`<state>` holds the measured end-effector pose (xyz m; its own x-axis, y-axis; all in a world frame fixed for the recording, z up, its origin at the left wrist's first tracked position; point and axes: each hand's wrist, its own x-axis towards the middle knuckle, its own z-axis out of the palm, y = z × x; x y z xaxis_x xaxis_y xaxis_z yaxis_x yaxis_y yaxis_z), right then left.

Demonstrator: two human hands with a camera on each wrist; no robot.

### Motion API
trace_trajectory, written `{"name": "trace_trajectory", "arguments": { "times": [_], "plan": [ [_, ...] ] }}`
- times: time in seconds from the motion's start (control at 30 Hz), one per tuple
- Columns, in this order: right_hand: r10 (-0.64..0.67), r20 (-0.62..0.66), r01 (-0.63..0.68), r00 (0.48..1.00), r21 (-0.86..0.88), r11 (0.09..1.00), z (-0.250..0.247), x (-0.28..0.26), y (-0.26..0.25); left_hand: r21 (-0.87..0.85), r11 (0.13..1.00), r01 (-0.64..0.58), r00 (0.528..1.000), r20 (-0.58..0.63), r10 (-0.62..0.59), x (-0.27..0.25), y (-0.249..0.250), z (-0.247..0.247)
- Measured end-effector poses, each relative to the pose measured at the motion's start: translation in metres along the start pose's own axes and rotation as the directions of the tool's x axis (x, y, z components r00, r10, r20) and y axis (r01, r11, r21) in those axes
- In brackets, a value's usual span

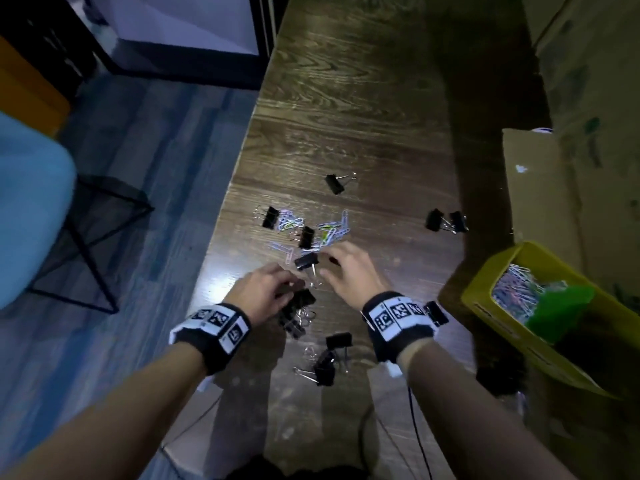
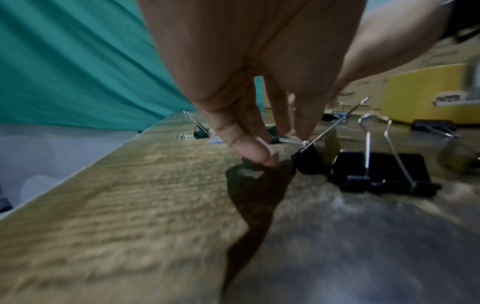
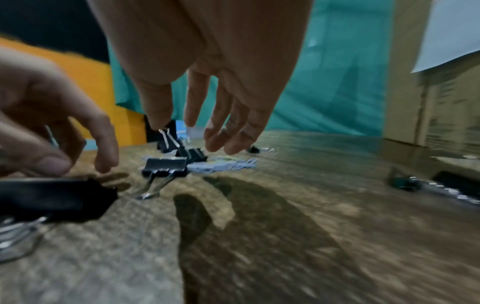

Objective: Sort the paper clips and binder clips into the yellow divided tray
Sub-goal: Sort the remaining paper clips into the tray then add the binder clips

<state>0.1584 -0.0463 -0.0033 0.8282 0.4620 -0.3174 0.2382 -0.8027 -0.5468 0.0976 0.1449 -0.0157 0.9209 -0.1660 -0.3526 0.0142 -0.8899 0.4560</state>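
Two black binder clips [image 1: 329, 355] lie nearest the person on the wooden table [image 1: 346, 98], between the forearms. Beyond them the left hand [image 1: 266, 292] reaches down beside a bunch of binder clips [image 1: 294, 313]; the head view hides whether it touches them. The left wrist view shows thumb and fingertips [image 2: 257, 152] drawn together just above the tabletop, but blur hides whether they pinch anything, so that grip cannot be told. In that view a large clip [image 2: 384, 174] lies just to the right of the fingers with its wire handles raised. The right hand [image 1: 349, 271] hovers just right of a single binder clip [image 1: 306, 261]. The right wrist view shows its fingers [image 3: 218, 123] spread, relaxed and holding nothing, above the table with that clip [image 3: 165, 168] below and ahead. Further out lie scattered paper clips [image 1: 311, 230] mixed with more binder clips. The yellow divided tray [image 1: 485, 306] stands well to the right, with paper clips in its far compartment.
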Motion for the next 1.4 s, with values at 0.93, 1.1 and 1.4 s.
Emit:
{"name": "trace_trajectory", "arguments": {
  "times": [0.93, 1.1, 1.4],
  "plan": [
    [0.098, -0.038, -0.103, 0.994, -0.144, 0.984, -0.003, 0.031, 0.025, -0.041, 0.997, -0.071, 0.985, -0.159, 0.063, 0.138, -0.008, -0.085],
    [0.107, 0.060, -0.091, 0.992, -0.219, 0.971, 0.007, 0.038, 0.021, 0.069, 0.994, -0.083, 0.997, 0.012, 0.082, 0.156, -0.023, -0.090],
    [0.106, 0.016, -0.100, 0.994, -0.214, 0.972, 0.017, 0.047, 0.015, 0.067, 0.995, -0.080, 0.978, -0.186, 0.091, 0.105, -0.057, -0.057]
  ]
}}
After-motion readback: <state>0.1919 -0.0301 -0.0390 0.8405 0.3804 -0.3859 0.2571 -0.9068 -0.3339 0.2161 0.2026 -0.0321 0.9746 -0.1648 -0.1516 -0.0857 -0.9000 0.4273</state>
